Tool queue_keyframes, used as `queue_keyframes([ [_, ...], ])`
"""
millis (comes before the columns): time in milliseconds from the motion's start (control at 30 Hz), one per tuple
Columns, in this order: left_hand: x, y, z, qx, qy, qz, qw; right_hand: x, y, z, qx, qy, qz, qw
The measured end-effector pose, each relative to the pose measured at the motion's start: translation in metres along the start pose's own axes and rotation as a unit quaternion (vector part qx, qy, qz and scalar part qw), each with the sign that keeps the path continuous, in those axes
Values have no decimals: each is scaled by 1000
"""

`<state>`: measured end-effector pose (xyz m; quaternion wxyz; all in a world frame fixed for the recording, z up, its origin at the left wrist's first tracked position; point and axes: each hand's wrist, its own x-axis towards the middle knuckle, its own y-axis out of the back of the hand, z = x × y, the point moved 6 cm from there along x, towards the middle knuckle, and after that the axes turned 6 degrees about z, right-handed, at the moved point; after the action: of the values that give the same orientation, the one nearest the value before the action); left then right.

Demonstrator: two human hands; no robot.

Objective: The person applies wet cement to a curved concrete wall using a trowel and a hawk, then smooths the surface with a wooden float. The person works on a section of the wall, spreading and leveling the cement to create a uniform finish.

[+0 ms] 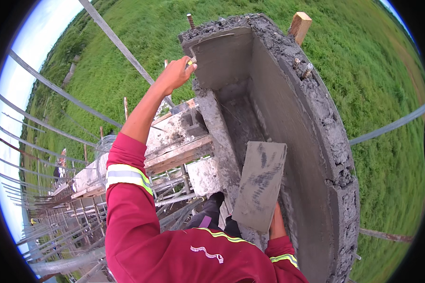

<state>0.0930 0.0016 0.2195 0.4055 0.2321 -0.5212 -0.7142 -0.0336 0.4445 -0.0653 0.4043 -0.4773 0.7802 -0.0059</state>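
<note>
My left hand (177,74) is closed around a small yellow-handled tool (190,62), at the left edge of the end wall (224,54). Most of that tool is hidden by my fingers. That wall's inner face is coated in smooth grey plaster. Lower down, my right hand (276,218) goes behind a rectangular mortar board (260,184) and supports it; its fingers are hidden. A thin grey film with dark streaks covers the board's upper face, which tilts over the concrete trough. The long side wall (288,104) is plastered too.
Rough concrete (316,89) with rebar stubs tops the wall. A wooden post (299,28) stands beyond its far edge. At left are timber planks (179,153), scaffold poles (115,40) and coiled wire (104,151). Green grass (382,70) lies far below.
</note>
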Motion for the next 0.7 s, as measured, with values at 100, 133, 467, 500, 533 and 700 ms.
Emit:
queue_keyframes([
  [100, -34, 20, 14, -53, -13, 94, 994, 20, -16, -25, -23, 49, 0, 999],
  [133, -53, 27, 17, -76, -23, 137, 987, 31, -24, -36, -31, 71, -1, 997],
  [467, -318, -92, 27, -231, 92, -247, 937, 98, -82, -100, -72, 201, 15, 977],
  [500, -324, -83, 22, -100, 17, -221, 970, 99, -79, -101, -75, 201, 17, 977],
  [533, -325, -77, 19, -71, -11, -226, 971, 101, -79, -102, -77, 201, 17, 976],
  [700, -273, -19, 2, 19, -39, -214, 976, 97, -86, -90, -75, 180, 2, 981],
])
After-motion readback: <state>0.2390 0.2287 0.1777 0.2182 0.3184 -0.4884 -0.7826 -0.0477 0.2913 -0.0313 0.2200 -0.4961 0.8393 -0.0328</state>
